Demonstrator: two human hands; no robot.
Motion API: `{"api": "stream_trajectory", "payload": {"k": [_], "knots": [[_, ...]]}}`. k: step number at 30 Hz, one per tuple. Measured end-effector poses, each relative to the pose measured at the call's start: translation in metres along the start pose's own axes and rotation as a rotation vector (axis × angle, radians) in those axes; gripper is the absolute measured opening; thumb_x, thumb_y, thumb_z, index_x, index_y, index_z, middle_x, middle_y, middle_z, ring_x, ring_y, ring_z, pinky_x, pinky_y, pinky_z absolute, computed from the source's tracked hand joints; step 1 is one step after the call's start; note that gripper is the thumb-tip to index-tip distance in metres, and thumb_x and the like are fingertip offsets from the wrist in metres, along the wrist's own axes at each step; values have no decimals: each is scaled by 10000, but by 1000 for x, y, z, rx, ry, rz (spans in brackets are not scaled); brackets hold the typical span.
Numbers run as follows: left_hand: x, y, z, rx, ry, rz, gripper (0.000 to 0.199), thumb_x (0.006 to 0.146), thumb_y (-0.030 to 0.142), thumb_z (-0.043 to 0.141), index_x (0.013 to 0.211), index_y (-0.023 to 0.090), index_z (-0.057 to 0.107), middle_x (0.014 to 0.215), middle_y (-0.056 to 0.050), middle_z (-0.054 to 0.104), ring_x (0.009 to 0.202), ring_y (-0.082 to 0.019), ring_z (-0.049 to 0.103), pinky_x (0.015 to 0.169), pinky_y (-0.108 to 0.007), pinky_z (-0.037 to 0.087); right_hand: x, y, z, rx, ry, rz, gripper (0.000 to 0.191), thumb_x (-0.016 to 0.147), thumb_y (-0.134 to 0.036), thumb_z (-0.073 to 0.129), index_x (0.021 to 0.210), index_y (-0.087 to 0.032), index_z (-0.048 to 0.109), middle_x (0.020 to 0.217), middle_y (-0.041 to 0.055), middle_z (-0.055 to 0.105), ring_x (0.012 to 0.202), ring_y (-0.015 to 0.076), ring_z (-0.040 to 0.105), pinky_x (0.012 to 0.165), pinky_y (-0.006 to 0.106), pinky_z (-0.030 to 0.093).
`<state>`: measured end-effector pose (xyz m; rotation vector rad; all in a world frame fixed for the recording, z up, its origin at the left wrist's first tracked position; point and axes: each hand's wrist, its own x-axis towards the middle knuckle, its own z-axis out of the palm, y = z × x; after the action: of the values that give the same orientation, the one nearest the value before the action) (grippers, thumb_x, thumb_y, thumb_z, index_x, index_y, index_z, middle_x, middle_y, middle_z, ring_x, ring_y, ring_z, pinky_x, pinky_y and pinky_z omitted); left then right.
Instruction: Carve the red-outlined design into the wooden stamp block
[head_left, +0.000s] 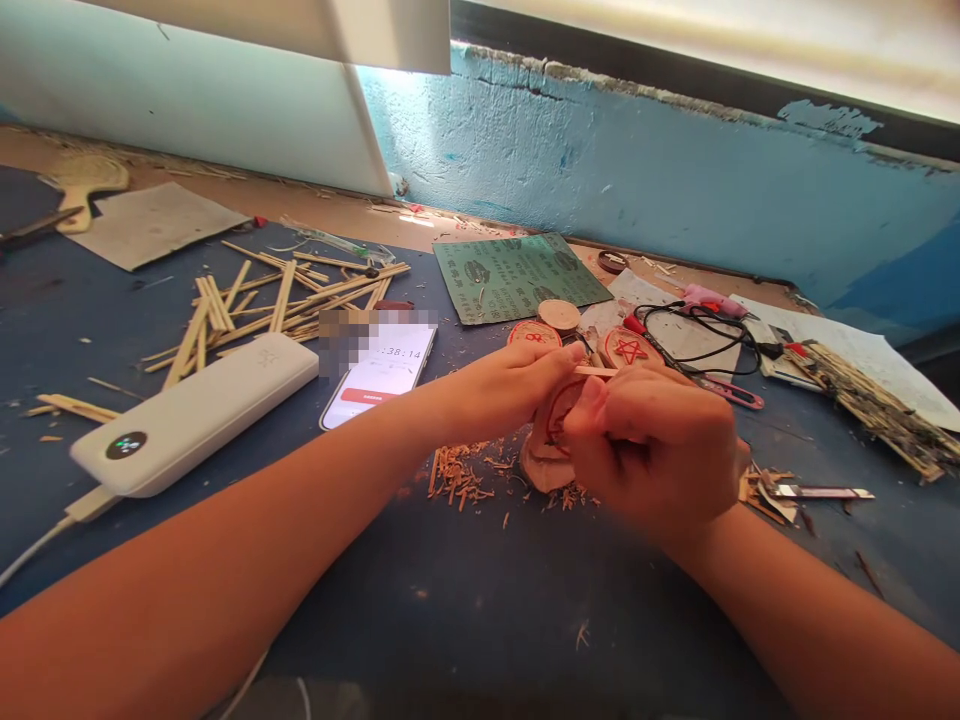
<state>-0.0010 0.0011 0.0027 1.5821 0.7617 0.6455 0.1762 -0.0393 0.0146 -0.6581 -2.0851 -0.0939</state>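
A short, pale wooden stick (596, 371) spans the gap between my two hands. My left hand (517, 388) is closed, pinching the stick's left end between thumb and fingers. Curled into a fist, my right hand (660, 435) closes around the other end, which its fingers hide. Beneath both hands lies a wood slice (546, 470) with red markings, partly covered by them. Just beyond are two more slices with red designs, one bearing a star (628, 348), and a plain round slice (559, 315). Wood shavings (459, 475) are scattered around the near slice.
To the left are a white power bank (199, 415), a phone (386, 370) and a pile of wooden sticks (281, 300). Green sandpaper (517, 280) lies near the blue wall. A black cable (694, 325), charred stick bundle (877, 405) and metal blade (825, 492) are at right.
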Motion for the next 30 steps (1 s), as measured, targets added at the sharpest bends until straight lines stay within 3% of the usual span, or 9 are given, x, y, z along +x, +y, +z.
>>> {"api": "stream_trajectory", "payload": {"k": [4, 8, 13, 18, 21, 25, 30], "knots": [[-2, 3, 2, -32, -28, -15, 453, 1087, 475, 441, 760, 193, 580, 740, -12, 651, 753, -145, 618, 711, -265, 503, -9, 2, 15, -82, 135, 25, 259, 887, -73, 661, 843, -255, 482, 638, -86, 511, 502, 106, 468, 506, 296, 392], [-2, 2, 3, -106, -46, -20, 441, 1065, 413, 487, 700, 190, 594, 648, -3, 620, 643, -124, 578, 631, -248, 468, -16, 7, 24, -112, 138, 27, 253, 863, -76, 689, 893, -259, 516, 615, -107, 532, 477, 97, 489, 496, 272, 411], [0, -2, 0, -55, -63, -6, 578, 1115, 532, 387, 704, 182, 594, 717, -28, 652, 717, -134, 606, 704, -260, 502, -7, 4, 10, -25, 146, 26, 353, 859, -30, 672, 742, -255, 426, 539, -111, 416, 414, 73, 331, 450, 248, 387], [2, -4, -1, -2, 12, -4, 498, 1097, 555, 440, 780, 194, 573, 759, 10, 587, 718, -126, 545, 687, -266, 474, 3, 2, -5, -17, 100, 34, 506, 860, -3, 674, 648, -249, 286, 532, -107, 261, 430, 75, 216, 430, 260, 336], [0, -3, 0, -26, -12, 7, 541, 1112, 542, 396, 752, 184, 582, 753, -8, 613, 746, -130, 567, 725, -268, 482, 1, 2, 0, 21, 19, 19, 472, 890, -26, 650, 672, -249, 296, 541, -98, 327, 434, 84, 315, 499, 284, 405], [-2, 0, 2, -58, -44, -24, 509, 1097, 475, 448, 707, 182, 595, 687, -14, 634, 711, -135, 599, 702, -260, 485, -9, 4, 15, -57, 140, 27, 266, 889, -66, 665, 840, -256, 484, 636, -86, 523, 530, 107, 526, 546, 280, 454], [-1, -1, 2, -98, -56, -35, 527, 1105, 458, 409, 695, 191, 602, 650, -13, 635, 654, -135, 603, 671, -261, 496, -19, 8, 23, -96, 148, 45, 225, 878, -78, 662, 889, -250, 518, 611, -110, 519, 467, 86, 466, 472, 257, 374]]}}
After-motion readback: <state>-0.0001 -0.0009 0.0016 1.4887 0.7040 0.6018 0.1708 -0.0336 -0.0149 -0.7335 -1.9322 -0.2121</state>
